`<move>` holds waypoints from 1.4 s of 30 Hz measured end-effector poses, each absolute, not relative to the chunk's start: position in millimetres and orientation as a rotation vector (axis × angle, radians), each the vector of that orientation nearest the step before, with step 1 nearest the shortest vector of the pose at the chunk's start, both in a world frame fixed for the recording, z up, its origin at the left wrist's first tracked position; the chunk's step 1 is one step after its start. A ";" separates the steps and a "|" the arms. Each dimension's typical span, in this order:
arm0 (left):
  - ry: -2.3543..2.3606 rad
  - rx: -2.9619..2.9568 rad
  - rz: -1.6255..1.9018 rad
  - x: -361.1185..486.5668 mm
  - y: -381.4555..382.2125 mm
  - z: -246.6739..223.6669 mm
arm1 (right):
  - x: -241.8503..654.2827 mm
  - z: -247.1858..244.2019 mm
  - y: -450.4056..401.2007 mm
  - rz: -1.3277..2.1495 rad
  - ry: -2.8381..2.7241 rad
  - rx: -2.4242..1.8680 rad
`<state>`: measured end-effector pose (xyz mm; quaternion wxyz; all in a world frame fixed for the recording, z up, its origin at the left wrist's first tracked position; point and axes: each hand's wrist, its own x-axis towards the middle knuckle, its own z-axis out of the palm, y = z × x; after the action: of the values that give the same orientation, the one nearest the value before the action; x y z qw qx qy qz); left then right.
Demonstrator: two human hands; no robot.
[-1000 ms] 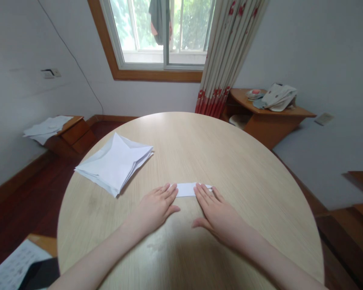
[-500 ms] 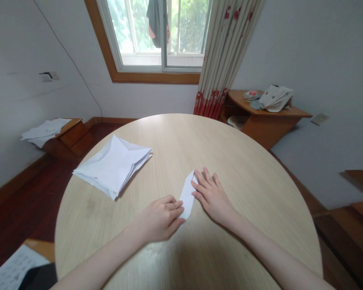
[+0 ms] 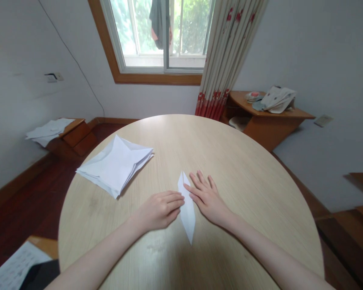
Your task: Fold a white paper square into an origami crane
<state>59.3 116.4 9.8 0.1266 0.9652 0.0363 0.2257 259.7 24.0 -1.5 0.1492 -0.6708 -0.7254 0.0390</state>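
Observation:
A narrow strip of folded white paper (image 3: 188,217) lies on the round table, pointed at both its far and near ends. A crease or slit shows at its far tip. My left hand (image 3: 163,209) rests at the paper's left edge, fingers pressed together with the fingertips on it. On the other side, my right hand (image 3: 207,199) lies with fingers spread, its thumb and index finger touching the paper's right part. Left of my hands sits a loose stack of white paper sheets (image 3: 115,165), with creased, slightly raised corners.
The pale wooden table (image 3: 245,173) fills the middle. Beyond it are a window (image 3: 163,60), a patterned curtain (image 3: 226,52) and a corner shelf (image 3: 269,125) with a bag (image 3: 278,98). More papers (image 3: 48,131) lie on a low cabinet (image 3: 78,139) at left.
The folded paper has turned to point more straight toward me, and a long near tip now shows. My left hand has moved slightly up along its edge; my right hand has shifted left.

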 end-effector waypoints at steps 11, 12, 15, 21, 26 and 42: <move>0.222 2.785 0.502 58.5 113.0 10.2 | 262.3 1.3 16.4 0.035 -2.100 -1.491; 0.222 2.783 0.502 58.5 113.1 10.0 | 262.2 3.1 15.0 0.054 -2.106 -1.481; 0.216 2.792 0.537 59.0 112.8 10.6 | 260.6 9.7 11.9 0.101 -2.128 -1.466; 0.171 2.942 0.648 61.2 110.4 10.5 | 256.0 21.3 7.1 0.241 -2.174 -1.513; 0.045 3.119 0.806 63.2 110.5 -0.7 | 256.5 24.5 3.9 0.319 -2.204 -1.563; 0.335 2.565 0.844 65.9 115.9 0.8 | 261.2 23.0 7.2 0.350 -2.159 -1.502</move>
<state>65.9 115.9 0.8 0.2087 0.9219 0.1205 0.3034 261.2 7.2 23.0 0.2418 -0.5493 -0.7896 0.1279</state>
